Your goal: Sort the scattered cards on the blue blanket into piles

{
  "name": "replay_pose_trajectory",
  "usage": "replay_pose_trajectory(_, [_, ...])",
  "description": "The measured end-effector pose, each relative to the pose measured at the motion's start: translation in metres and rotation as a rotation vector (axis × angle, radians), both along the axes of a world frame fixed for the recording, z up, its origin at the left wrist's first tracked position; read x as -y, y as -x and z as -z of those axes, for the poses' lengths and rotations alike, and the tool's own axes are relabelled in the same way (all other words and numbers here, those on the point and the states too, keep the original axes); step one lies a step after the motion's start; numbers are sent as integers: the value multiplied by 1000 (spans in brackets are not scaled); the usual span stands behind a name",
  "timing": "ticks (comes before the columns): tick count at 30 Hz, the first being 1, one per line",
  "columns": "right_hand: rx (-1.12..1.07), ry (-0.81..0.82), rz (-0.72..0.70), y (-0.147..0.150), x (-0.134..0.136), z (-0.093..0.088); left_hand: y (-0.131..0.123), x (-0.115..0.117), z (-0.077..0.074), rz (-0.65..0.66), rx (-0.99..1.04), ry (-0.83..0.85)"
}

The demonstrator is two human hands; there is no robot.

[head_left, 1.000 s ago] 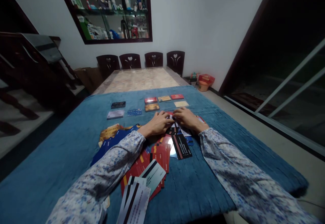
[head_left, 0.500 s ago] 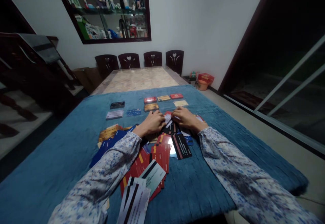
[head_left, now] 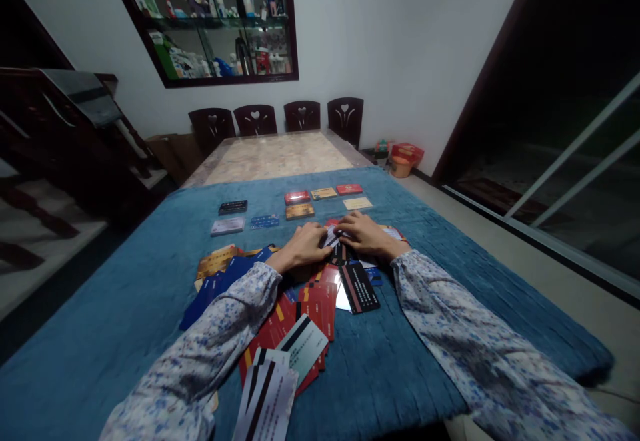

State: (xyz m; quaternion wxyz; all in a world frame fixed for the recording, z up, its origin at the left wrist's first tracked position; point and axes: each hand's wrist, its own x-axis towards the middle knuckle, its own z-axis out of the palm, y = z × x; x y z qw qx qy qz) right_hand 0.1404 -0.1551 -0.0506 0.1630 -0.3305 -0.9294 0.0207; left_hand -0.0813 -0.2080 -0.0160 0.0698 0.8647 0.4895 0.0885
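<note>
My left hand (head_left: 305, 246) and my right hand (head_left: 366, 233) meet over the middle of a loose pile of plastic cards. Their curled fingertips pinch a pale card (head_left: 331, 236) from either side. Just below it lies a black card (head_left: 342, 254), partly covered by my fingers. Another black card with a pink stripe (head_left: 359, 288) rests nearer to me. Red cards (head_left: 317, 308) fan out beneath my left wrist, with blue cards (head_left: 225, 281) to their left. Several silver cards with dark stripes (head_left: 265, 398) overlap at the near side.
Beyond my hands, sorted stacks sit on the blue cloth (head_left: 425, 368): black (head_left: 233, 207), silver (head_left: 228, 226), blue (head_left: 265, 221), gold (head_left: 300, 211) and red (head_left: 297, 196). A pale yellow card (head_left: 357, 203) lies at the right. Chairs (head_left: 345, 121) stand past the table's far end.
My left hand has shifted slightly, its thumb now lower and nearer to the right hand over the pale card. The stacks and the other cards stay as they were.
</note>
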Motion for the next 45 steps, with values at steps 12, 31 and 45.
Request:
replay_pose_trajectory(12, [-2,37,-13,0,-2,1,-5,-3,4,-28,55,-37])
replay_pose_trajectory(31, [-122,-97,-198,-2,3,-3,11,-11,9,100,212,-30])
replay_pose_trajectory(45, [-182,-249,-57,4,9,-1,22,-13,-3,119,406,159])
